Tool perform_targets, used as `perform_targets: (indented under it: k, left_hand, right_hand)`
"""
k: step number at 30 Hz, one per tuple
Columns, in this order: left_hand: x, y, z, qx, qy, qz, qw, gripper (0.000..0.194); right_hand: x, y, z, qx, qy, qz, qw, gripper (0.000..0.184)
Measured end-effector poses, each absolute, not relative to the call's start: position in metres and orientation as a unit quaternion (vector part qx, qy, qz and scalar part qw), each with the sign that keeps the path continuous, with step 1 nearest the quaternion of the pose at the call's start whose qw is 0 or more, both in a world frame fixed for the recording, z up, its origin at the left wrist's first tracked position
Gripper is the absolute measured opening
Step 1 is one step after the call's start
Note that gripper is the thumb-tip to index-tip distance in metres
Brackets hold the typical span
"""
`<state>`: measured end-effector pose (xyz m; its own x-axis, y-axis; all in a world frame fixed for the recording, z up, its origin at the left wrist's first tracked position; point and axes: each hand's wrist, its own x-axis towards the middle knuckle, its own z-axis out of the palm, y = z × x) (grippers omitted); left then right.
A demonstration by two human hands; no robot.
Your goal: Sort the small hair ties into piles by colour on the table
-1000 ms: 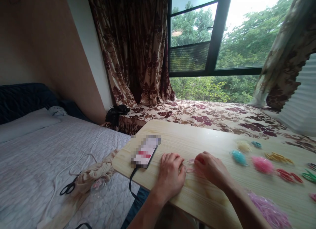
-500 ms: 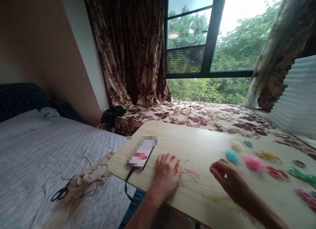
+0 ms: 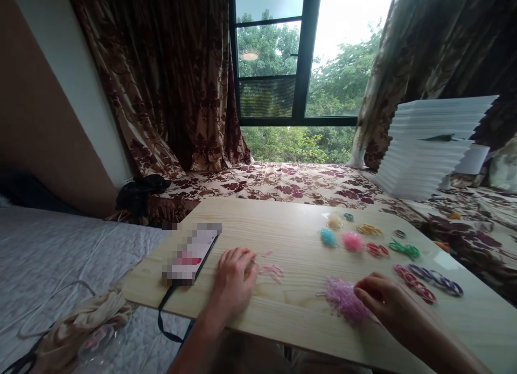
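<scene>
My left hand (image 3: 234, 277) rests on the tabletop with its fingers curled together; what lies under the fingertips, if anything, is hidden. Just right of it lie several loose pale pink bands (image 3: 271, 272). At the right edge of a heap of lilac rubber bands (image 3: 342, 298) is my right hand (image 3: 382, 301), thumb and fingers bent towards each other. Whether a band sits between those fingertips cannot be made out. Behind the heap are a pink bundle (image 3: 353, 241), a turquoise bundle (image 3: 327, 237) and a pale yellow bundle (image 3: 334, 221).
A phone-like device (image 3: 197, 253) with a black strap lies on the left of the wooden table (image 3: 258, 218). Linked bands in red (image 3: 377, 249), green (image 3: 404, 249) and purple (image 3: 436, 280) are at the right. Left stands a bed (image 3: 52, 255); white foam sheets (image 3: 428, 148) are stacked by the window.
The view has turned right, bringing the lilac heap and foam stack into fuller sight. My right hand has moved away from the loose pink bands to the lilac heap. My left hand stays put.
</scene>
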<state>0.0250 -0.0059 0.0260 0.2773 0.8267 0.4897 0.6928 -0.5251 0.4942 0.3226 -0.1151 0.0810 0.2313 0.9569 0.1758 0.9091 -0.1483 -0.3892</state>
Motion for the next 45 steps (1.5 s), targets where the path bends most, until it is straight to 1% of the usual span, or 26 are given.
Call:
perform_targets:
  k: [5, 9, 11, 19, 22, 23, 26, 31, 34, 37, 41, 45]
  left_hand:
    - [0.025, -0.006, 0.027, 0.793, 0.481, 0.361, 0.095, 0.023]
    - [0.026, -0.010, 0.032, 0.793, 0.488, 0.354, 0.090, 0.024]
    - [0.026, -0.011, 0.034, 0.791, 0.493, 0.350, 0.090, 0.024]
    - [0.026, -0.011, 0.037, 0.790, 0.492, 0.348, 0.113, 0.024]
    - [0.027, -0.011, 0.037, 0.787, 0.492, 0.351, 0.120, 0.024]
    - [0.027, -0.011, 0.036, 0.787, 0.492, 0.352, 0.122, 0.024]
    - [0.026, -0.011, 0.036, 0.786, 0.493, 0.353, 0.124, 0.024]
    - [0.026, -0.010, 0.037, 0.787, 0.492, 0.351, 0.125, 0.025]
    - [0.026, -0.010, 0.037, 0.788, 0.491, 0.350, 0.126, 0.026]
    - [0.026, -0.011, 0.036, 0.787, 0.493, 0.348, 0.127, 0.028]
    - [0.025, -0.011, 0.036, 0.789, 0.496, 0.339, 0.128, 0.037]
    - [0.024, -0.010, 0.038, 0.790, 0.500, 0.330, 0.129, 0.041]
  right_hand:
    - [0.320, -0.113, 0.086, -0.743, -0.623, 0.049, 0.238, 0.039]
    - [0.306, -0.094, 0.080, -0.680, -0.671, 0.050, 0.291, 0.035]
    - [0.291, -0.080, 0.079, -0.651, -0.699, 0.051, 0.292, 0.033]
    - [0.227, -0.022, 0.097, -0.648, -0.738, 0.080, 0.171, 0.027]
    - [0.214, 0.000, 0.093, -0.657, -0.738, 0.095, 0.119, 0.016]
    - [0.211, 0.006, 0.091, -0.659, -0.738, 0.099, 0.103, 0.016]
    - [0.203, 0.018, 0.087, -0.662, -0.739, 0.111, 0.067, 0.027]
    - [0.201, 0.016, 0.086, -0.663, -0.740, 0.104, 0.040, 0.027]
    - [0.207, 0.005, 0.086, -0.662, -0.743, 0.090, 0.042, 0.023]
    - [0.214, -0.007, 0.086, -0.666, -0.739, 0.078, 0.063, 0.015]
    - [0.220, -0.019, 0.086, -0.675, -0.727, 0.082, 0.095, 0.025]
    - [0.221, -0.023, 0.085, -0.671, -0.725, 0.091, 0.125, 0.026]
